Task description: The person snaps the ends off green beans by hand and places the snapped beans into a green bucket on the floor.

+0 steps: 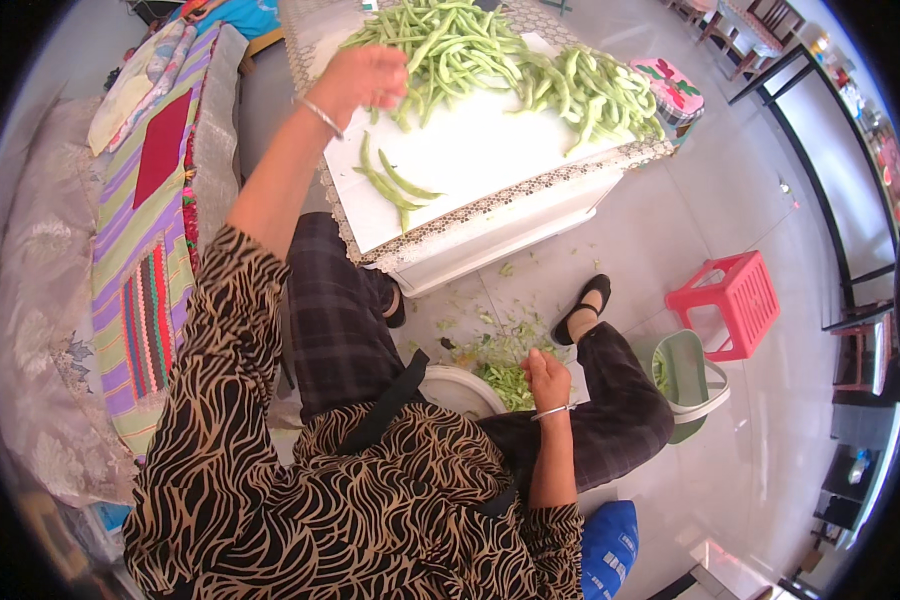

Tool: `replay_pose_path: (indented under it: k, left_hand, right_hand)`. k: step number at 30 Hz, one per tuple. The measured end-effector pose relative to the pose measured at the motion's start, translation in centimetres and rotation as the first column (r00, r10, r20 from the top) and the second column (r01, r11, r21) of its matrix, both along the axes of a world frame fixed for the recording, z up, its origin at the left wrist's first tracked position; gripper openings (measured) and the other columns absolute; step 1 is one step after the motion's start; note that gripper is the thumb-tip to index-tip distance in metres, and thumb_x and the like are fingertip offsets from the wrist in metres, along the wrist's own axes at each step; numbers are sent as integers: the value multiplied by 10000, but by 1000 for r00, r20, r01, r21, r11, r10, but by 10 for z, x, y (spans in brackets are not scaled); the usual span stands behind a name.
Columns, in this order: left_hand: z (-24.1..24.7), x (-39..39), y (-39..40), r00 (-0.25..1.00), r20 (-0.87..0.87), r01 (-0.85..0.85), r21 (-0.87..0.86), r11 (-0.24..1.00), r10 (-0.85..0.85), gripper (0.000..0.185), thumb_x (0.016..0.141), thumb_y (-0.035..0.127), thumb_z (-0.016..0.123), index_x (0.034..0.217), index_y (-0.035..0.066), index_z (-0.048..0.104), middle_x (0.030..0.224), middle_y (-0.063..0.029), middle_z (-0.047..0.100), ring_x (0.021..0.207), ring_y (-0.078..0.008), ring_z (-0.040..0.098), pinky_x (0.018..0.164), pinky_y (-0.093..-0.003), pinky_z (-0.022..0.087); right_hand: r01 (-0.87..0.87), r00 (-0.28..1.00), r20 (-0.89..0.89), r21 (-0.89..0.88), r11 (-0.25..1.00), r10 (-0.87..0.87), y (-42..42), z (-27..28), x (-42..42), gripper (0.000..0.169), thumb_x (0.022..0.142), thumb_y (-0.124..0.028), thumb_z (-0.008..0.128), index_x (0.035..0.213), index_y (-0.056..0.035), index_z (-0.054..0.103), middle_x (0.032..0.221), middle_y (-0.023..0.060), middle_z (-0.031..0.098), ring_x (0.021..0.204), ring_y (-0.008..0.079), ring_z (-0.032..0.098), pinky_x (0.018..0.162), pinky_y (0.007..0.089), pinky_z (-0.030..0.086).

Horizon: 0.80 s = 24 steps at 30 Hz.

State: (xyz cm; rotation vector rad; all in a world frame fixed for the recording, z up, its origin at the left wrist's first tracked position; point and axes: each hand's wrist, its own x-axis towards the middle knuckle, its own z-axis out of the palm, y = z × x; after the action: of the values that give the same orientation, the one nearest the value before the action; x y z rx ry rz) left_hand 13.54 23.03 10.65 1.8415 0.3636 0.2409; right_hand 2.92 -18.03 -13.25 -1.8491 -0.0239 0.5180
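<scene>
My left hand (365, 79), a bangle at its wrist, is raised at the left end of a large heap of green beans (457, 49). Its fingers curl downward, and whether a bean lies in them is hidden. Below it, a few loose green beans (390, 184) rest apart on the white sheet (457, 165) covering the table. Over my right thigh, my right hand (547, 380) is curled above a pile of green bean scraps (506, 384); what its fingers hold cannot be made out. A second heap of beans (592, 94) sits at the table's right end.
Scraps (487, 330) litter the tiled floor between my feet, with a round white rim (465, 382) close to my lap. To the right stand a green bin (686, 367) with a pale handle and a red plastic stool (739, 304). A covered couch (150, 187) runs along the left.
</scene>
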Motion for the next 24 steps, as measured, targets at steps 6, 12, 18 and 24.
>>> replay_pose_path:
  k: [6,12,18,24]
  left_hand:
    - [-71,-41,2,988,-124,137,417,898,-93,218,743,-1,607,957,24,632,897,-47,627,709,-137,581,658,-257,478]
    - [-82,-48,-20,950,-161,279,824,494,-268,153,654,-6,623,793,54,596,810,-93,537,858,-280,512,736,-355,437]
    - [-75,-25,-33,901,-319,406,858,314,-294,116,665,9,616,701,52,514,784,-71,489,845,-263,505,705,-357,435]
    - [-73,-31,-40,895,-308,415,840,350,-323,117,682,56,644,718,43,534,815,-85,501,839,-267,518,673,-365,447]
  right_hand:
    - [-75,997,28,-111,991,78,-3,-3,2,345,869,-314,552,772,12,606,563,73,589,520,137,556,532,277,442]
    - [-74,997,-3,-78,994,74,-1,-6,-2,241,854,-213,566,798,19,606,577,64,592,536,110,552,533,263,441]
    - [-11,999,-47,-3,1000,11,-5,-6,-3,213,849,-185,563,804,18,611,591,52,587,548,97,539,536,249,434]
    - [-9,1000,-9,-46,999,9,-2,0,-3,204,848,-169,561,760,9,606,581,38,579,537,97,528,525,250,425]
